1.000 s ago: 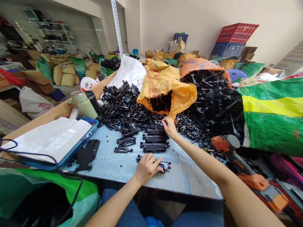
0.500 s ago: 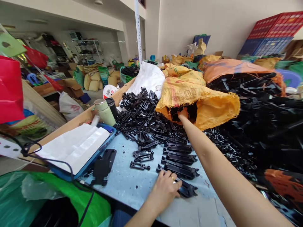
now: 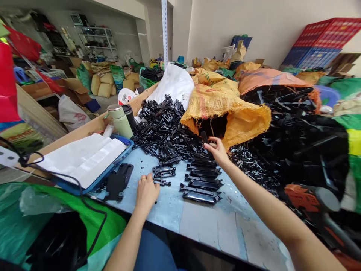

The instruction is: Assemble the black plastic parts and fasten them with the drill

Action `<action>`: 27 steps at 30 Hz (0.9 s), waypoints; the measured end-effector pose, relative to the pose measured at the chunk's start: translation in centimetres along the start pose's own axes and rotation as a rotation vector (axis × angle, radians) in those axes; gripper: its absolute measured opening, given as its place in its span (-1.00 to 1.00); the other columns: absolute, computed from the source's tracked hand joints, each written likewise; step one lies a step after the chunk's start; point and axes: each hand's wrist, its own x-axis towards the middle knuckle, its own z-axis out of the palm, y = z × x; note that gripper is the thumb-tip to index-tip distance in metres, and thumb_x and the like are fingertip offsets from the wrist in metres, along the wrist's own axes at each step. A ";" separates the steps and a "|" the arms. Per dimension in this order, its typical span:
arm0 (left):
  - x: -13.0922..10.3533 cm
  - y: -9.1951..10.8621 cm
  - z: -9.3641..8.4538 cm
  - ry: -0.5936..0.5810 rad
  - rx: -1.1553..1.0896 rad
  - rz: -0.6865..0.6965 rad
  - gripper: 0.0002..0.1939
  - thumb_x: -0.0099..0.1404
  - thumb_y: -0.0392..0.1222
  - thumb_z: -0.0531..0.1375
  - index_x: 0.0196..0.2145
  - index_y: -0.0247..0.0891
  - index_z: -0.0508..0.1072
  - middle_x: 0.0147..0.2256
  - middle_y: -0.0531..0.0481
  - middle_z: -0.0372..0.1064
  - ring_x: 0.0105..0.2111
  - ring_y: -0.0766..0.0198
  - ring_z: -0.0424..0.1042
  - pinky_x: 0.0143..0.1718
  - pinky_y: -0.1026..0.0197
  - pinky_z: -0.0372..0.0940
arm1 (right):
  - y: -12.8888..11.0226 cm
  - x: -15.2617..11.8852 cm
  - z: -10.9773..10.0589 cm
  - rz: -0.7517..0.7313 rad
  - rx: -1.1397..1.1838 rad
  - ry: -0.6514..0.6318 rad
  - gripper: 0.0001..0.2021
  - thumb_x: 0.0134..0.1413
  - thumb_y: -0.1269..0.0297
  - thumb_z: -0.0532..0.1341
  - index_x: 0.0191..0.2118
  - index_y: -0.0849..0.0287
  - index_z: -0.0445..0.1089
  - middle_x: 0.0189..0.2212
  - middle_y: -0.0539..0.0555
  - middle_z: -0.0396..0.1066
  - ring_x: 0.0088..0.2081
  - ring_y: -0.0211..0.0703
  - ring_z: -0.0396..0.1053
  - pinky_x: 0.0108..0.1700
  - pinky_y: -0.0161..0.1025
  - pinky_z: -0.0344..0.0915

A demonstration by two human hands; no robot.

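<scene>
While the right hand [image 3: 217, 149] in the head view pinches a dark part [image 3: 205, 137] just outside the mouth of the sack [image 3: 214, 99], the left hand [image 3: 147, 191] sits loosely curled toward the table's [image 3: 166, 211] near edge, just beside the links [image 3: 163, 173]; whether it grips one, I cannot tell. Bars [image 3: 200, 184] lie in a row from the near edge back toward the sack. The step seems to be fetching a part; next probably calls for bringing it over the row to the near edge, without snagging the sack
</scene>
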 end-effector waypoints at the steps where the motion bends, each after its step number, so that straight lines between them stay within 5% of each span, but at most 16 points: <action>1: -0.2 -0.7 0.3 -0.041 0.021 0.045 -0.61 0.15 -0.32 0.03 -0.03 -0.34 0.30 -0.10 -0.26 0.26 -0.13 -0.03 0.27 -0.23 0.04 0.23 | -0.6 -2.8 -0.1 0.049 0.138 -0.080 -0.38 -0.10 0.00 0.24 0.08 0.09 0.09 -0.30 0.05 0.44 -0.27 -0.13 0.37 -0.22 -0.19 0.27; 6: -1.7 -1.2 0.1 -0.047 -0.057 0.188 -0.79 0.12 -0.34 0.05 -0.26 -0.27 0.37 -0.20 -0.15 0.35 -0.13 -0.02 0.28 -0.18 0.01 0.24 | -3.1 -14.5 -1.4 0.123 0.313 -0.344 -0.59 0.01 0.08 0.20 -0.02 0.11 0.24 -0.15 0.11 0.40 -0.11 -0.09 0.34 -0.10 -0.16 0.26; 12: -4.8 2.9 -2.2 0.238 -0.690 0.376 -0.81 0.17 -0.16 0.13 -0.24 -0.25 0.33 -0.20 -0.07 0.36 -0.12 0.17 0.34 -0.05 0.14 0.23 | -1.5 -23.5 -3.8 -0.242 -0.578 -0.208 -0.65 0.05 0.27 0.17 0.00 0.07 0.29 -0.11 0.18 0.34 -0.08 0.07 0.26 -0.05 0.06 0.21; 17: -8.4 7.7 -2.9 -0.007 -0.932 0.489 -0.72 0.30 -0.15 0.01 -0.09 -0.27 0.34 -0.18 -0.11 0.32 -0.22 0.23 0.36 -0.17 0.16 0.29 | 0.4 -27.8 -3.8 -0.360 -0.928 -0.306 -0.67 0.11 0.17 0.11 0.00 0.08 0.33 -0.11 0.22 0.35 -0.12 0.09 0.28 -0.12 0.06 0.25; 20: -10.3 9.4 -2.7 -0.208 -1.016 0.505 -0.66 0.34 -0.14 -0.05 0.00 -0.27 0.32 -0.16 -0.12 0.30 -0.41 0.34 0.36 -0.28 0.22 0.32 | 0.3 -27.4 -3.7 -0.264 -0.756 -0.306 -0.59 0.10 0.09 0.11 0.07 0.06 0.28 -0.06 0.20 0.33 -0.05 0.10 0.27 -0.02 0.08 0.20; 23: -11.6 10.5 -2.7 -0.378 -1.059 0.474 -0.61 0.35 -0.10 -0.06 0.07 -0.24 0.28 -0.16 -0.09 0.29 -0.57 0.44 0.30 -0.42 0.27 0.31 | -0.6 -26.0 -3.2 0.055 -0.261 -0.212 -0.52 0.17 0.03 0.00 0.17 0.03 0.13 -0.23 0.14 0.40 -0.27 -0.07 0.38 -0.22 -0.07 0.34; 27: -12.2 11.4 -3.3 -0.336 -1.039 0.498 -0.60 0.33 -0.13 -0.02 0.10 -0.23 0.27 -0.16 -0.10 0.31 -0.34 0.30 0.38 -0.26 0.24 0.31 | -2.1 -25.0 -2.5 0.286 0.314 -0.180 -0.44 0.17 -0.03 -0.02 0.24 0.04 0.00 -0.41 0.03 0.32 -0.53 -0.28 0.30 -0.51 -0.29 0.30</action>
